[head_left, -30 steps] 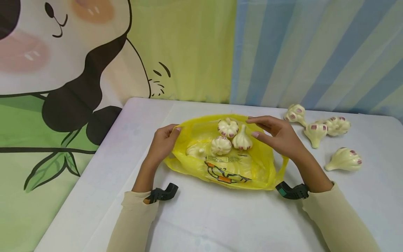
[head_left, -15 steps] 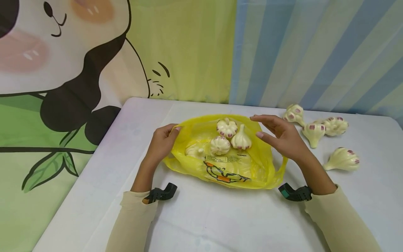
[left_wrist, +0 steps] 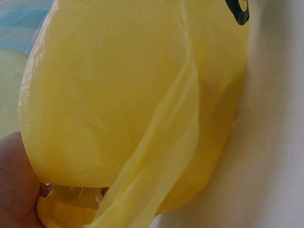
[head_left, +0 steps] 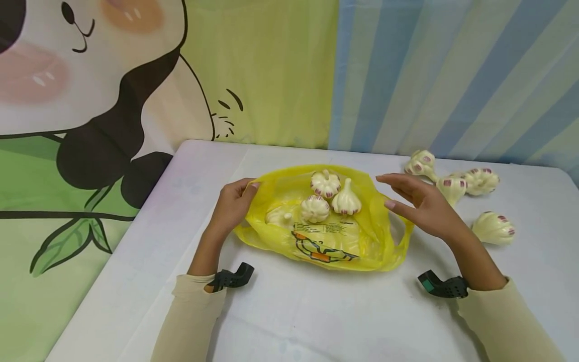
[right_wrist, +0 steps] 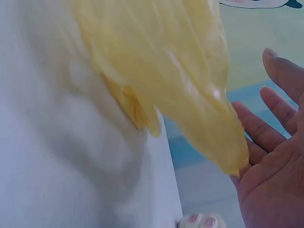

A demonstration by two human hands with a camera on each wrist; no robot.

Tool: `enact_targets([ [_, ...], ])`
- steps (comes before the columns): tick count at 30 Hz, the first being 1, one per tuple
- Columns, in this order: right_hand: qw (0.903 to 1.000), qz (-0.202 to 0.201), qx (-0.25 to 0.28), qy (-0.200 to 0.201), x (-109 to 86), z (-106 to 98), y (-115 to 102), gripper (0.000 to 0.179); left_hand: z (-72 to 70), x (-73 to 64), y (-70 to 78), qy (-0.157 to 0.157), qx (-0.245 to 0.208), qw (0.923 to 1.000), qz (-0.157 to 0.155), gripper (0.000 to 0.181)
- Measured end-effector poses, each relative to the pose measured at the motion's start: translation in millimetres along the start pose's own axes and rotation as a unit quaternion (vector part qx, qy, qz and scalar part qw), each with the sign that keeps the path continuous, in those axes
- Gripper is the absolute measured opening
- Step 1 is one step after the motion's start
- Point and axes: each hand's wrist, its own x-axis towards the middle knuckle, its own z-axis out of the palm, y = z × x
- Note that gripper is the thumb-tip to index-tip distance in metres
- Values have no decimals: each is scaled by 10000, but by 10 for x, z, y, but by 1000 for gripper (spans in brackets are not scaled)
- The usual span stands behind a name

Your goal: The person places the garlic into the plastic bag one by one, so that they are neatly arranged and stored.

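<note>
A yellow plastic bag lies on its side with its mouth spread wide. Several garlic bulbs, white with purplish patches, rest inside it. At the bag's left edge my left hand pinches the rim, thumb on the inner side; in the left wrist view the yellow film covers most of that hand. My right hand is beside the bag's right edge, thumb and fingers apart and relaxed. From the right wrist, the open palm shows with nothing in it, the bag's handle loop hanging close by.
More garlic lies to the right on the white table: a group of several bulbs near the back edge and a single bulb behind the right forearm. A printed cloth backdrop rises behind the table.
My right hand has drawn away from the bag's mouth toward the right, its fingers still spread. My left hand keeps its pinch on the rim, and the bulbs inside stay put.
</note>
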Motion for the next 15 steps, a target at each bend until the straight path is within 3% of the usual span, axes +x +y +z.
enact_targets([
  [7,9999,18,-87,-139,-130,-83,50,53,-6,6,-16,-9,35,10000,-48,38],
  [15,9998,99,-143,6,-265,-241,47,56,5,12,-20,-10,30,10000,-4,38],
])
